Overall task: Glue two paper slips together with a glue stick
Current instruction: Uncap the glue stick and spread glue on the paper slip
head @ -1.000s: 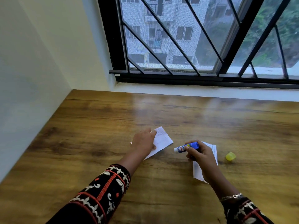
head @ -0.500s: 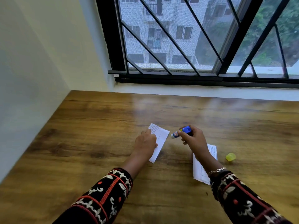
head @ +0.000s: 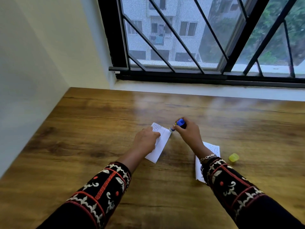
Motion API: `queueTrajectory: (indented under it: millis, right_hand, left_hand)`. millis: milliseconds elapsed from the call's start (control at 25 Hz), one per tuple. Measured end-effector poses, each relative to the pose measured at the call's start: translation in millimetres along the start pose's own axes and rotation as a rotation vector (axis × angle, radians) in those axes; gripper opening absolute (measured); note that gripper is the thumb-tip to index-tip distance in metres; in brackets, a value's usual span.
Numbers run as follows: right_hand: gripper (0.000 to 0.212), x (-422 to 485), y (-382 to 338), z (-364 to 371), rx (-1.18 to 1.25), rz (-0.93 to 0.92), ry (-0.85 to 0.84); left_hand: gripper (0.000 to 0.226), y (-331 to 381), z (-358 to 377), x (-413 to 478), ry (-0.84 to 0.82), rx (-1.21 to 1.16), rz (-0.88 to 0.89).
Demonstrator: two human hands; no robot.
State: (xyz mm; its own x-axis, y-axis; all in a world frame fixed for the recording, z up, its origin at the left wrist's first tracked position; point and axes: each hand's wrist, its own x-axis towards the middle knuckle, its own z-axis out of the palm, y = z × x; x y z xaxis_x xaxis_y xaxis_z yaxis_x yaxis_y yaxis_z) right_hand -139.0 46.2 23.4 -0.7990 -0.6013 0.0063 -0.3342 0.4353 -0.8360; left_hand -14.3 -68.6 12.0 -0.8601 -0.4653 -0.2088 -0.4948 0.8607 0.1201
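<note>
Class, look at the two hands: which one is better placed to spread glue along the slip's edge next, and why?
Right. The right hand already grips the uncapped glue stick, tip at the slip corner; the left hand is pinning that slip flat.

Soft, overcast daylight is coming through the barred window [head: 206, 35], leaving a pale sheen on the wooden table [head: 82, 129] just below it. Shadows are lying faint. Straight lines are bending toward the picture's edges, and the patterned sleeves [head: 102, 189] nearest the camera are looking slightly soft.
</note>
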Motion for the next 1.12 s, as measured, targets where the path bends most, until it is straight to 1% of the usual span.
queueTrajectory:
  millis: [160, 360, 800, 1120]
  right_hand:
    - [0.017, 2.8, 0.5, 4.0, -0.073, -0.029, -0.004]
    - [0.014, -2.1, -0.1, 8.8, -0.136, -0.105, -0.011]
    - [0.021, -47.2, -6.7, 22.6, -0.282, -0.224, -0.144]
    - [0.023, -77.8, -10.9, 30.1, -0.299, -0.264, -0.238]
  left_hand:
    - [0.047, -2.2, 0.9, 1.8, -0.004, -0.022, 0.003]
    - [0.042, -3.8, 1.9, 0.5, 0.028, -0.023, 0.025]
    - [0.049, 0.1, -2.8, -3.0, 0.017, -0.006, -0.003]
    - [0.049, -1.6, -5.4, -1.9, 0.006, -0.012, 0.01]
